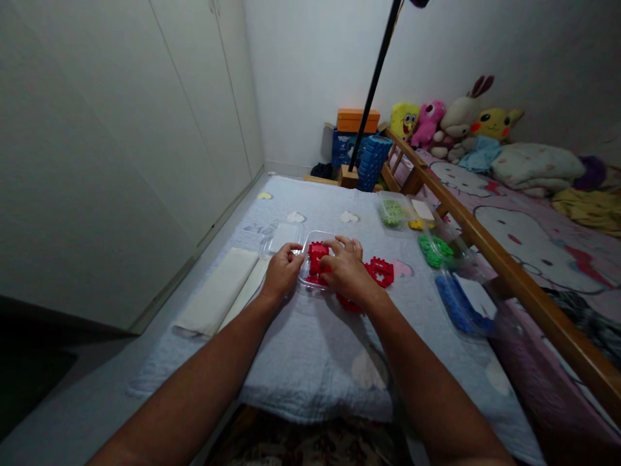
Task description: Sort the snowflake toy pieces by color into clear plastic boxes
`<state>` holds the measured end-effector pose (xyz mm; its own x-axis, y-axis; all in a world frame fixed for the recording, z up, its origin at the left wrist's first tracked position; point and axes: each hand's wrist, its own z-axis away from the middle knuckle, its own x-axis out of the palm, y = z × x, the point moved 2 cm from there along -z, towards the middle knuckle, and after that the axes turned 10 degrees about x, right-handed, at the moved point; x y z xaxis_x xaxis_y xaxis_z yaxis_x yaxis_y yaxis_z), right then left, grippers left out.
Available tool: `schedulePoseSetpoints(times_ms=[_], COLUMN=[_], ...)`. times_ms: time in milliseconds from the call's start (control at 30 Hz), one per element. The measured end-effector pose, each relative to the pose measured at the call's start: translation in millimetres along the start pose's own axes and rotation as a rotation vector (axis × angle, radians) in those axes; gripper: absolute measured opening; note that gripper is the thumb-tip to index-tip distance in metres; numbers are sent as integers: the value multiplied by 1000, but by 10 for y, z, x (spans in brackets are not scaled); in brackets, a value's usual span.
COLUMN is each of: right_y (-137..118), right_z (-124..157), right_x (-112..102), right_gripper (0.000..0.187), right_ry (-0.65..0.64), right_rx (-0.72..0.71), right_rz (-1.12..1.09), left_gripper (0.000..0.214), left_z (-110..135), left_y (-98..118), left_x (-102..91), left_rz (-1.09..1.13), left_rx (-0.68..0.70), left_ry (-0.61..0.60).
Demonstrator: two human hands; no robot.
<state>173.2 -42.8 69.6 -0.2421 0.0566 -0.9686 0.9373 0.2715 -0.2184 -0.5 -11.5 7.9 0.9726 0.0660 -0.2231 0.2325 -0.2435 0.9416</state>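
Note:
A clear plastic container (315, 234) stands on the cloth with several red toothed plastic pieces (318, 251) in it. At its left side my left hand (284, 270) pinches the rim between thumb and fingers. My right hand (350, 266) reaches over the right side, its fingers bent round the red pieces in the container; the exact grip is partly hidden. More red pieces (381, 272), joined into ring-like shapes, lie on the cloth right of my right hand, and some show under its wrist.
A clear lid (286, 234) lies behind my left hand, with folded beige cloth (218, 291) to the left. Along the right are containers of light green pieces (394, 212), yellow pieces (421, 224), green pieces (435, 251) and blue pieces (458, 307). A wooden bed rail (509, 278) borders the right.

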Motion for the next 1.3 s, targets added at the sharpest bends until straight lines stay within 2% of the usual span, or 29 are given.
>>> schedulePoseSetpoints(times_ms=[100,167,367,467,567,767,867,1000,1100,1200,1300], right_y=[-23,44,547,776,902,869,810,789,848,909,879], right_z=[-1,0,118,226,322,438,465,471,466,457,422], right_x=[15,-4,-146,-171,-144,-8,53,92,63,-15,-98], right_gripper=[14,17,24,22,18,5,6,2,2,4,3], right_ry=[-39,-12,153,125,54,-159,-203,-174,-144,-127,-93], right_rx=[-36,-16,176,261,332,268,283,286,261,218,246], right_rz=[-64,-130,-223,-207,-141,-90,-41,-21,-89,-260,-488], left_gripper=[36,36,35,32,31,32,32,33,33,33,33], left_z=[1,6,14,11,10,13,7,-1,-3,1,7], left_y=[5,11,24,18,10,-14,-38,-64,-62,-43,-20], left_x=[0,1,-3,-4,-8,-27,-34,-39,-41,-39,-35], left_rz=[11,19,-5,-5,-7,-25,-29,-29,-25,-24,-28], left_rx=[-6,-13,-1,2,2,0,3,6,2,-5,-9], left_ry=[0,-4,2,10,17,26,37,42,39,38,39])
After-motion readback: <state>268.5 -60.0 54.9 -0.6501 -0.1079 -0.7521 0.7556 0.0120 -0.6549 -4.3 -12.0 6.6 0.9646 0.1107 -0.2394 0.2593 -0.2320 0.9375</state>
